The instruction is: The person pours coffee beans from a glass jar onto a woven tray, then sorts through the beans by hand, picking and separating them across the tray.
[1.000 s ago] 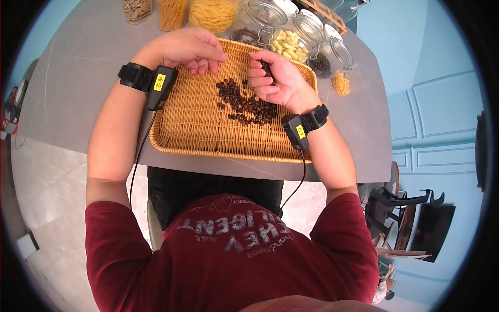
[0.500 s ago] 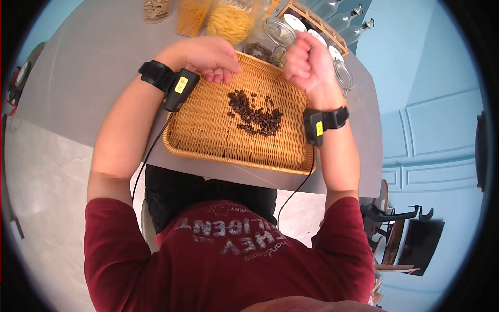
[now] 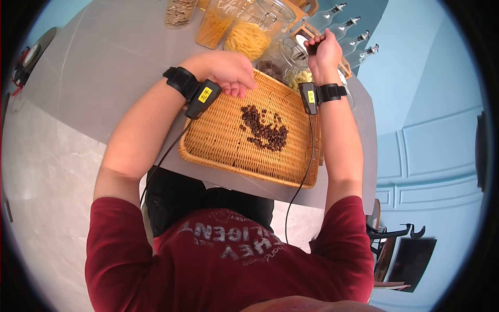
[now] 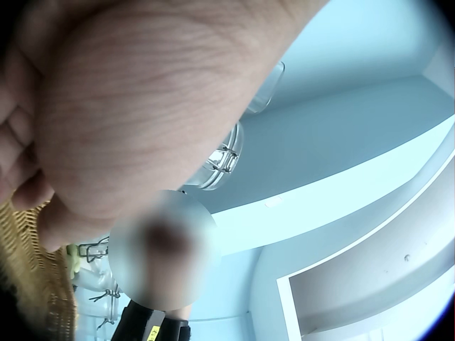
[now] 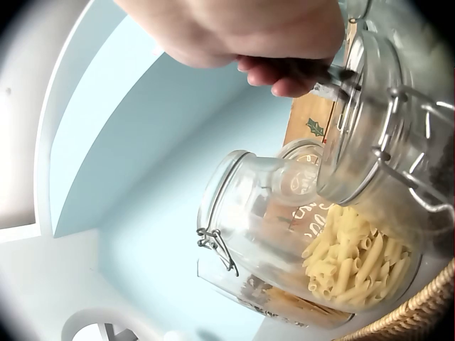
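A pile of dark coffee beans (image 3: 264, 132) lies in the rectangular wicker tray (image 3: 218, 148). My right hand (image 3: 326, 53) is raised past the tray's far right corner, fingers curled around dark coffee beans (image 3: 313, 49). In the right wrist view, those fingers are beside the tilted glass lid of a clip-top jar (image 5: 362, 117); dark blurred bits show between them. The left hand (image 3: 231, 73) hangs loosely curled over the tray's far left rim, holding nothing visible. A jar of dark contents (image 3: 271, 70) stands just behind the tray.
Behind the tray stand a jar of penne (image 3: 248, 40), a container of spaghetti (image 3: 213, 31) and a jar of pale yellow pieces (image 3: 301, 79). Several glass bottles (image 3: 349, 27) line the back right. A black cable (image 3: 306, 171) crosses the tray's right side.
My right hand has risen from over the beans in the tray to the jars behind it, turning at the wrist. The left hand stays near the far rim. The view has shifted.
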### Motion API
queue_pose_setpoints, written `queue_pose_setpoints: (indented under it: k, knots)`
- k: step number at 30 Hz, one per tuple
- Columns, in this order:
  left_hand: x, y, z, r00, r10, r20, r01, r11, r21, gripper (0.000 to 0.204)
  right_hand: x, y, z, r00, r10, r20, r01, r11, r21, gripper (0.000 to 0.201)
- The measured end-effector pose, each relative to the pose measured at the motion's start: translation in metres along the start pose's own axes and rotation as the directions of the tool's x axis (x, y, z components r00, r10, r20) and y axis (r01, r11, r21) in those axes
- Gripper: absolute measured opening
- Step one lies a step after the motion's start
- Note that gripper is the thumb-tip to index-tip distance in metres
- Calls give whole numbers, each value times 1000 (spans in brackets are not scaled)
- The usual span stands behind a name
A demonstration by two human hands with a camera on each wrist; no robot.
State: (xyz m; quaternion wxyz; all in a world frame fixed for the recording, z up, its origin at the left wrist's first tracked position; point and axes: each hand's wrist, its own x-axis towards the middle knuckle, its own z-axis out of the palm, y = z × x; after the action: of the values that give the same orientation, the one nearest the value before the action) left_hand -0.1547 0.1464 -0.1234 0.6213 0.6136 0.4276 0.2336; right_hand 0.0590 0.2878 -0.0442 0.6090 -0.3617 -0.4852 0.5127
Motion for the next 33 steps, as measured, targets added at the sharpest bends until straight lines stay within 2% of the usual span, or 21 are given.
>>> queue_pose_setpoints:
  k: [2,5,7,11,13,15,17,18,19,21,22,23,26,27,29,31,33]
  knots:
    - [0,0,0,1000,5,-7,-5,1000,13,24,-2,-1,0,1000,-9,-11,9,1000,-6,28]
    - [2,-1,1,1000,8,-11,-8,1000,30,24,-4,-1,-5,999,0,51,1,1000,-24,24]
    - [2,-1,1,1000,7,-10,-7,999,34,24,-7,-1,-9,979,-36,201,44,998,-35,20]
    - [0,1,3,1000,-1,-26,2,1000,31,24,-30,-12,-25,957,-123,262,135,990,-28,21]
    - [-1,2,3,999,-6,-40,8,999,33,24,-46,-26,-42,946,-83,313,88,996,-1,18]
    - [-2,4,4,999,-11,-36,12,1000,20,23,-64,-36,-62,963,-33,267,37,999,-11,21]
    - [-4,7,6,999,-14,-52,16,999,34,23,-68,-43,-98,909,220,355,-232,973,-9,24]
    - [-4,7,8,997,-13,-72,16,999,42,22,-74,-47,-112,881,374,290,-387,922,-14,27]
    - [-3,7,9,998,-20,-60,23,998,54,22,-75,-46,-130,886,370,278,-386,923,0,27]
    - [-3,8,8,997,-23,-73,25,999,33,22,-77,-35,-170,717,566,407,-669,722,176,27]
    - [-6,12,11,996,-21,-82,24,999,33,20,-82,-30,-180,701,608,372,-706,664,245,31]
    - [-6,12,12,997,-32,-67,35,998,58,20,-85,-24,-192,714,597,367,-696,663,276,31]
    - [-4,10,11,997,0,-74,1,1000,11,18,-88,-9,-219,685,605,407,-729,576,370,39]
    - [-4,12,13,998,-16,-60,19,999,45,18,-88,-7,-225,700,588,407,-714,570,406,39]
    - [-3,13,13,997,-36,-62,35,999,-18,20,-90,-3,-231,691,557,461,-721,574,388,39]
    - [0,10,12,998,-54,-39,54,998,-13,21,-91,4,-236,718,537,442,-695,588,414,38]
    - [1,12,14,998,-35,-59,30,995,-93,20,-89,15,-244,711,487,508,-694,606,389,35]
